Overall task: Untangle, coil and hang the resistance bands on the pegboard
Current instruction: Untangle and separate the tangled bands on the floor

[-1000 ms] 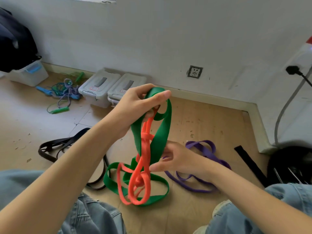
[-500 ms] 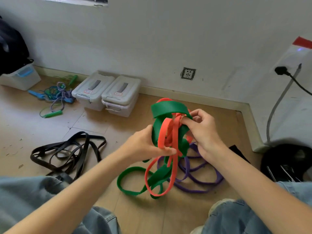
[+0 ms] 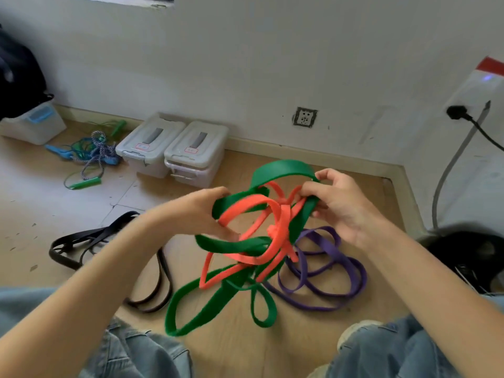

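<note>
Left hand (image 3: 203,211) and right hand (image 3: 338,203) each grip the tangled green band (image 3: 237,245) and orange band (image 3: 275,222) above the floor (image 3: 313,347); purple band (image 3: 327,285) lies beneath.

Two tangled bands (image 3: 253,241) hung between the left hand (image 3: 201,211) and right hand (image 3: 341,205), above the floor (image 3: 245,350); lower loops reached down, possibly touching it. A third band (image 3: 327,271) lay on the floor just right of and behind the tangle. A strap pile (image 3: 92,241) lay left. Two lidded boxes (image 3: 174,151) sat side by side against the back wall (image 3: 245,64), with jump ropes (image 3: 92,156) to their left. A wall socket (image 3: 305,117) sat right of the boxes.
</note>
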Demonstrator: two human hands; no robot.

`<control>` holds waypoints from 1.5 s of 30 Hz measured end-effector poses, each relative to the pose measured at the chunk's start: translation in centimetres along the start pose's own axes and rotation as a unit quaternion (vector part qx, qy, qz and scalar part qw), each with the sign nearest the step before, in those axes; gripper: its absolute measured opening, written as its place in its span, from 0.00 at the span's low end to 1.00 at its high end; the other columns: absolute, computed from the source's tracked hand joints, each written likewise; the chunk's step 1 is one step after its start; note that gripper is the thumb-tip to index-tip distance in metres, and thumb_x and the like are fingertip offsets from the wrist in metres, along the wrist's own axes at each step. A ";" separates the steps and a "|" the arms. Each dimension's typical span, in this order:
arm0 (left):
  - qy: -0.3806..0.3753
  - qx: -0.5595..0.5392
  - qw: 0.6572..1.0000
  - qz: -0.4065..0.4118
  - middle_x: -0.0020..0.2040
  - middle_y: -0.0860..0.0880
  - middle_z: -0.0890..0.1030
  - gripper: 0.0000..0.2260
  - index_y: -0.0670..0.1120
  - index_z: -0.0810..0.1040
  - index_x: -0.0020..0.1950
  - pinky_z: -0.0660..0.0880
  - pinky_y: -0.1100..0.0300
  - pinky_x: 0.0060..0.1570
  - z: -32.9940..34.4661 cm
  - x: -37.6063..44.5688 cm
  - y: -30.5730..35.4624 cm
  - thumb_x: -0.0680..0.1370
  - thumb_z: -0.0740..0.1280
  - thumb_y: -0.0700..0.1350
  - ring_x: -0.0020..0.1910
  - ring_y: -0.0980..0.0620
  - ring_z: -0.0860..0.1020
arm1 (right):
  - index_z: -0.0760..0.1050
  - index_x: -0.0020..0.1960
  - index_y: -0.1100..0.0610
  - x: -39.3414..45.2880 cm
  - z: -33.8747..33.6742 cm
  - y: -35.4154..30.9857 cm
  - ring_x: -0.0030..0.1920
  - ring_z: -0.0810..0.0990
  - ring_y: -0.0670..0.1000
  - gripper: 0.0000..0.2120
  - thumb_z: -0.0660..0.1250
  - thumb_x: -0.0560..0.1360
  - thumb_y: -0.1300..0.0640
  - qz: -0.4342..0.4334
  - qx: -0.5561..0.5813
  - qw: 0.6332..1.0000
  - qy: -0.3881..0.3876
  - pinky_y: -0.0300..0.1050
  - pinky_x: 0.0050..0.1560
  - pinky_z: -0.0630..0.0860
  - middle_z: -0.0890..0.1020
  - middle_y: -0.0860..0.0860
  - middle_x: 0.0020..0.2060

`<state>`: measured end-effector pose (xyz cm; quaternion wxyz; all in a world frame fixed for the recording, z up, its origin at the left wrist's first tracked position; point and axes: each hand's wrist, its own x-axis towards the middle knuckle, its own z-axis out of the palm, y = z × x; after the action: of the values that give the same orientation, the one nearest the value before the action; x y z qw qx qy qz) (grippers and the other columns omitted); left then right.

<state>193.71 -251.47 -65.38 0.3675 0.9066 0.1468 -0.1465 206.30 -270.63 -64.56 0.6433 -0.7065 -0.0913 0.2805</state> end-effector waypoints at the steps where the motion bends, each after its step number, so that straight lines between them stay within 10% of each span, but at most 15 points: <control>1: -0.023 -0.106 0.994 0.032 0.50 0.51 0.80 0.31 0.53 0.72 0.62 0.77 0.60 0.49 -0.8 -0.4 0.2 0.62 0.78 0.48 0.51 0.51 0.79 | 0.69 0.45 0.55 0.0 0.0 0.0 0.26 0.78 0.47 0.11 0.67 0.70 0.67 0.003 0.010 1.000 -0.004 0.40 0.29 0.72 0.80 0.51 0.29; 5: 0.045 -0.343 0.934 0.084 0.49 0.46 0.82 0.24 0.57 0.79 0.56 0.77 0.68 0.40 -2.1 -0.6 0.3 0.62 0.77 0.45 0.45 0.51 0.82 | 0.70 0.46 0.55 0.0 -0.2 -0.3 0.26 0.78 0.46 0.09 0.68 0.71 0.65 0.000 0.020 1.000 0.002 0.38 0.28 0.72 0.80 0.49 0.29; 10: 0.394 0.063 0.915 0.064 0.52 0.46 0.73 0.18 0.47 0.76 0.59 0.70 0.59 0.49 -0.1 0.7 0.6 0.71 0.72 0.39 0.52 0.46 0.73 | 0.71 0.42 0.55 -0.3 -0.2 -0.9 0.25 0.76 0.46 0.08 0.67 0.71 0.66 -0.005 0.002 1.000 0.019 0.36 0.23 0.69 0.79 0.49 0.27; 16: 0.297 0.124 0.945 0.058 0.63 0.46 0.67 0.23 0.48 0.68 0.65 0.63 0.55 0.58 2.4 0.5 1.0 0.72 0.70 0.45 0.60 0.44 0.65 | 0.73 0.39 0.56 -1.2 0.1 -1.3 0.25 0.68 0.43 0.05 0.69 0.66 0.61 0.049 0.192 0.965 -0.174 0.32 0.20 0.66 0.72 0.49 0.31; 21: 0.073 -0.187 0.974 0.104 0.60 0.50 0.75 0.19 0.50 0.69 0.59 0.70 0.65 0.60 4.7 0.2 3.0 0.72 0.72 0.43 0.59 0.56 0.73 | 0.73 0.53 0.59 -1.7 1.0 -0.6 0.28 0.71 0.45 0.11 0.68 0.71 0.61 -0.038 0.122 0.957 -0.259 0.35 0.28 0.71 0.75 0.49 0.34; 28: -0.101 -0.561 0.816 0.093 0.51 0.42 0.78 0.16 0.44 0.76 0.57 0.75 0.54 0.51 2.0 -0.4 3.2 0.70 0.66 0.38 0.48 0.44 0.77 | 0.78 0.54 0.57 -1.2 -0.3 -1.9 0.33 0.76 0.44 0.12 0.68 0.71 0.58 -0.155 -0.059 0.975 -0.150 0.36 0.35 0.72 0.78 0.54 0.41; 32: -0.015 -0.494 0.865 0.088 0.42 0.45 0.83 0.07 0.50 0.80 0.41 0.78 0.63 0.32 0.1 -1.0 3.3 0.66 0.73 0.51 0.31 0.54 0.80 | 0.81 0.45 0.57 -1.5 0.2 -1.9 0.26 0.71 0.38 0.07 0.72 0.70 0.55 -0.199 -0.192 0.956 -0.100 0.27 0.26 0.65 0.78 0.44 0.29; 39: 0.060 -0.158 0.982 0.080 0.37 0.55 0.81 0.17 0.57 0.81 0.46 0.74 0.70 0.35 -0.7 -1.2 2.2 0.60 0.76 0.60 0.34 0.61 0.79 | 0.78 0.39 0.52 0.9 -1.3 -0.3 0.37 0.73 0.49 0.08 0.69 0.72 0.64 -0.178 -0.251 0.946 0.100 0.43 0.37 0.73 0.73 0.47 0.31; 42: 0.142 -0.177 0.973 0.038 0.37 0.53 0.83 0.02 0.52 0.82 0.40 0.76 0.66 0.34 -1.3 -0.5 0.7 0.71 0.71 0.49 0.31 0.60 0.79 | 0.78 0.41 0.54 0.7 -1.4 0.5 0.33 0.70 0.49 0.10 0.65 0.74 0.68 -0.124 -0.167 0.978 0.029 0.34 0.29 0.68 0.71 0.51 0.33; 45: 0.225 0.055 0.967 -0.104 0.56 0.45 0.80 0.11 0.49 0.75 0.58 0.74 0.50 0.57 -1.1 0.6 -1.1 0.76 0.64 0.47 0.53 0.46 0.78 | 0.79 0.44 0.57 0.0 -1.3 -1.1 0.28 0.67 0.45 0.11 0.63 0.74 0.70 -0.128 0.013 0.987 -0.099 0.32 0.25 0.67 0.72 0.48 0.31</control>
<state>194.04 -249.87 -65.57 0.2569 0.9150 0.3108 0.0164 207.21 -271.58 -63.51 0.6706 -0.6494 -0.2406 0.2658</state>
